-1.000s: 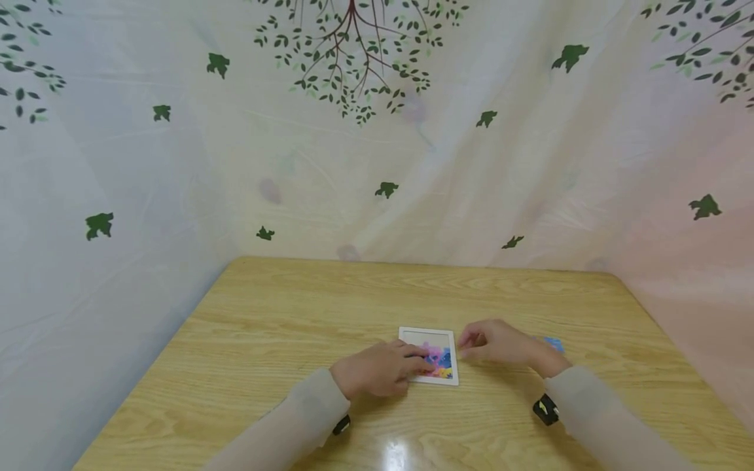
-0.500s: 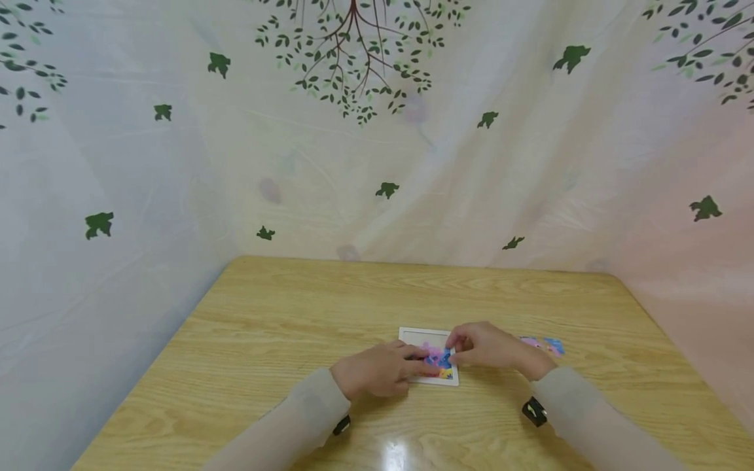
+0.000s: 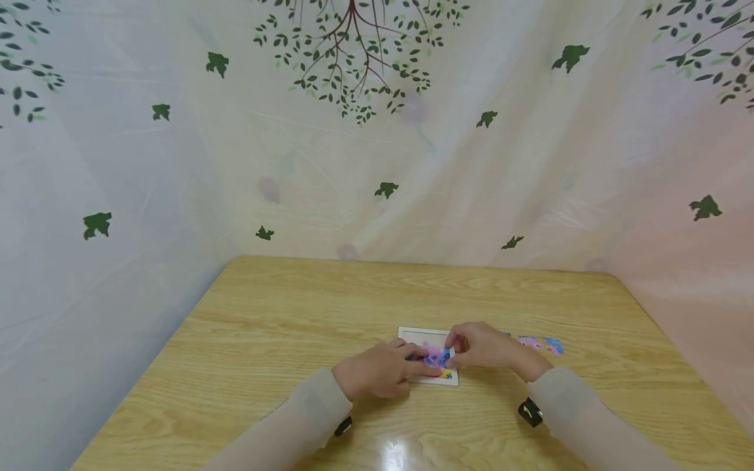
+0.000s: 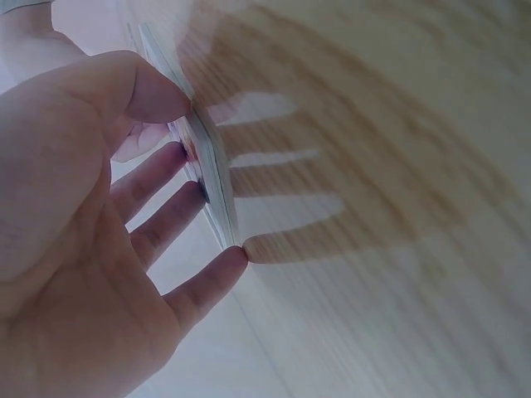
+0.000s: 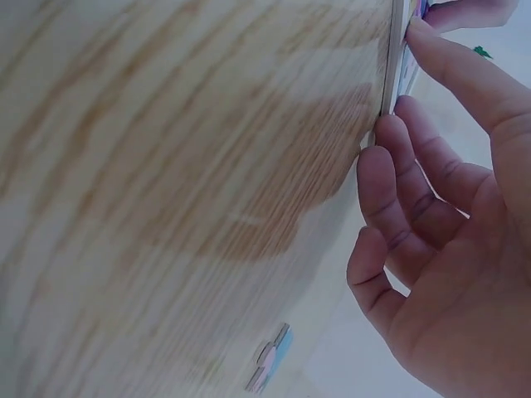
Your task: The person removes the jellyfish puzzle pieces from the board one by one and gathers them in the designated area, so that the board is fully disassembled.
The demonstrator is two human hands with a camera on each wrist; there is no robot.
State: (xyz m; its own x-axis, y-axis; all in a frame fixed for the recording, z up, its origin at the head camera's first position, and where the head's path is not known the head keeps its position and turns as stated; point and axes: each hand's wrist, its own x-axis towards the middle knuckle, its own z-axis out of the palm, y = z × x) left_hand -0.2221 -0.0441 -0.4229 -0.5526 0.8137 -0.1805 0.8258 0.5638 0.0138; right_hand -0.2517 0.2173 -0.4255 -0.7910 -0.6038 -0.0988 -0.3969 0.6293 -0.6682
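Note:
A small jigsaw puzzle [image 3: 436, 356] in pink, blue and yellow lies in a white frame tray [image 3: 429, 383]; the far part of the tray shows bare backing. My left hand [image 3: 374, 369] rests on the tray's left side, its fingers stretched over the puzzle. In the left wrist view the thumb [image 4: 162, 91] touches the tray edge and the fingertips spread along it. My right hand [image 3: 485, 345] is at the tray's right edge, thumb and fingertips at the rim; I cannot tell whether a piece is between them.
Loose puzzle pieces lie right of the tray, a pink one [image 3: 529, 341] and a blue one [image 3: 554, 345], partly behind the right forearm. The wooden table [image 3: 294, 307] meets a leaf-printed curtain [image 3: 318, 163] at the back.
My right hand has moved left from beside the tray onto its right edge, uncovering more of the loose pieces. The left hand has stayed nearly in place on the tray.

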